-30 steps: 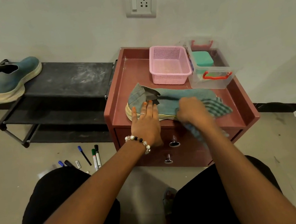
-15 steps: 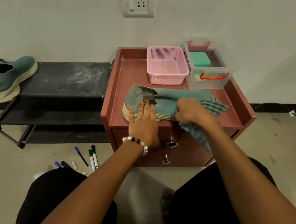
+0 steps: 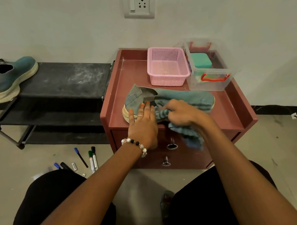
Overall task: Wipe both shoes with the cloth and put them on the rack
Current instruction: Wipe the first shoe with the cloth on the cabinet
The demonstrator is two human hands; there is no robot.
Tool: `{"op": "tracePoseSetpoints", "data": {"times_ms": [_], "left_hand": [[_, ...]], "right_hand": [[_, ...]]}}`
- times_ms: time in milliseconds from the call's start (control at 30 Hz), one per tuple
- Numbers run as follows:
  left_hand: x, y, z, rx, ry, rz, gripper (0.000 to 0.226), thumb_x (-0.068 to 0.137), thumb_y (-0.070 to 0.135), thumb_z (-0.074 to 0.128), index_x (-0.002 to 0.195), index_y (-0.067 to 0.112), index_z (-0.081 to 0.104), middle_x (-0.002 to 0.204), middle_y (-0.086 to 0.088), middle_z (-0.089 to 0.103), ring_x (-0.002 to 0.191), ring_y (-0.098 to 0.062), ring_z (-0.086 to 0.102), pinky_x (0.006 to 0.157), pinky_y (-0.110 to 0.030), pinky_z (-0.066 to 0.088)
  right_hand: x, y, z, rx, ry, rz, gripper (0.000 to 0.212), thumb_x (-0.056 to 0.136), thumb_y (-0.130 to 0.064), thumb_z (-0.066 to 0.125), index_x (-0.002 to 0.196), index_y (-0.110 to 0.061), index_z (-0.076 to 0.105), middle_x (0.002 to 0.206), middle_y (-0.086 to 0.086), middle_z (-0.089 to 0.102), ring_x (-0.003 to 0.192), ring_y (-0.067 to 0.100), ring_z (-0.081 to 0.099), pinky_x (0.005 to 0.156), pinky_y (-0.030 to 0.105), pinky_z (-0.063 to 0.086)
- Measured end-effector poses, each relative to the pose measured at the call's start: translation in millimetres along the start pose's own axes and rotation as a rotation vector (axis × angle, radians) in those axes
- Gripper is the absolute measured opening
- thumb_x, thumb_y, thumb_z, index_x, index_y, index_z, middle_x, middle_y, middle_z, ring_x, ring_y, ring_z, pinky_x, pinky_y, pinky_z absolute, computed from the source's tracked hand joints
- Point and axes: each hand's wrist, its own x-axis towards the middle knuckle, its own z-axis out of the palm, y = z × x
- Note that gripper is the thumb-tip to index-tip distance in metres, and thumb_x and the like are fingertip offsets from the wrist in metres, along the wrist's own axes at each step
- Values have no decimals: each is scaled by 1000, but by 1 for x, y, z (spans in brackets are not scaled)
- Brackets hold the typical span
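Right hand, fingers bunched round the striped cloth, has slid leftward from my earlier view along the teal shoe on the maroon cabinet; left hand lies flat steadying its heel; other shoe already on rack; wiping ongoing, I judge.

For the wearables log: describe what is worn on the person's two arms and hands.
The left hand has a thin silver ring on one finger, orange-painted nails, and a bead bracelet of white, clear and black beads at the wrist. The right hand shows no jewellery in this view. Both forearms are bare, with no sleeves visible.
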Motion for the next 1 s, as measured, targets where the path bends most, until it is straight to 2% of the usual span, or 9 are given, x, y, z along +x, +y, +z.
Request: {"op": "tracePoseSetpoints", "data": {"times_ms": [67, 133, 300, 433, 667, 767, 833, 900, 1000], "left_hand": [[0, -1, -2, -5, -20, 3, 104, 81, 18, 65, 150, 5, -13, 159, -10, -16, 146, -24, -15, 115, -51, -8], [-1, -3, -3, -26, -28, 3, 105, 81, 17, 66, 150, 5, -13, 159, -9, -16, 146, -23, -16, 115, -50, -8], [0, -2, 2, -32, -1, 12, 107, 80, 21, 69, 150, 5, -10, 159, -10, -12, 147, -25, -13, 115, -51, -7], [1, -3, -1, -23, -12, 13, 105, 81, 20, 67, 150, 4, -11, 159, -11, -14, 146, -25, -14, 115, -51, -7], [0, -4, -1, -39, -22, 19, 106, 80, 17, 66, 150, 4, -12, 159, -10, -15, 146, -24, -15, 116, -51, -7], [2, -5, 0, -41, -20, 30, 109, 79, 22, 70, 150, 4, -11, 159, -10, -13, 146, -25, -14, 117, -52, -6], [2, -4, -1, -45, -27, 29, 109, 79, 20, 69, 150, 4, -13, 159, -10, -14, 146, -25, -15, 116, -52, -7], [2, -4, -4, -64, -59, 29, 107, 80, 18, 65, 149, 4, -16, 158, -10, -17, 146, -24, -17, 114, -51, -10], [2, -11, -12, -82, -141, 80, 111, 83, 27, 66, 147, 4, -22, 156, -10, -26, 144, -24, -23, 114, -51, -12]], "right_hand": [[7, -4, 6, 75, 48, -19, 37, 78, 6, 38, 99, -1, 67, 95, 13, 67, 84, 27, 60, 67, 31, 51], [9, -1, 5, 84, 40, 8, 41, 79, 5, 38, 107, -4, 67, 105, 13, 66, 96, 28, 59, 80, 34, 49], [3, 11, -8, -71, -9, 119, 27, 83, 0, 40, 97, 3, 63, 98, 18, 64, 87, 30, 57, 73, 35, 45], [9, -3, 0, -21, 14, -19, 35, 76, 6, 40, 99, 4, 66, 92, 20, 66, 76, 28, 57, 61, 33, 46], [5, 18, -10, -11, -42, 72, 34, 81, 1, 40, 98, -5, 69, 92, 15, 66, 84, 27, 59, 71, 31, 44], [0, 18, -6, -113, 48, 174, 18, 88, -5, 43, 91, 1, 60, 101, 20, 64, 85, 30, 56, 72, 32, 42], [2, 7, 9, -222, 122, 156, 20, 89, -8, 45, 100, 2, 58, 108, 25, 61, 93, 36, 56, 76, 36, 43], [3, -4, 21, -167, 126, 65, 25, 87, -3, 43, 105, 5, 58, 109, 25, 60, 101, 38, 56, 78, 37, 45], [4, 2, 14, 138, 47, -18, 33, 79, 7, 41, 92, -9, 67, 90, 14, 67, 86, 28, 61, 68, 35, 46]]}}
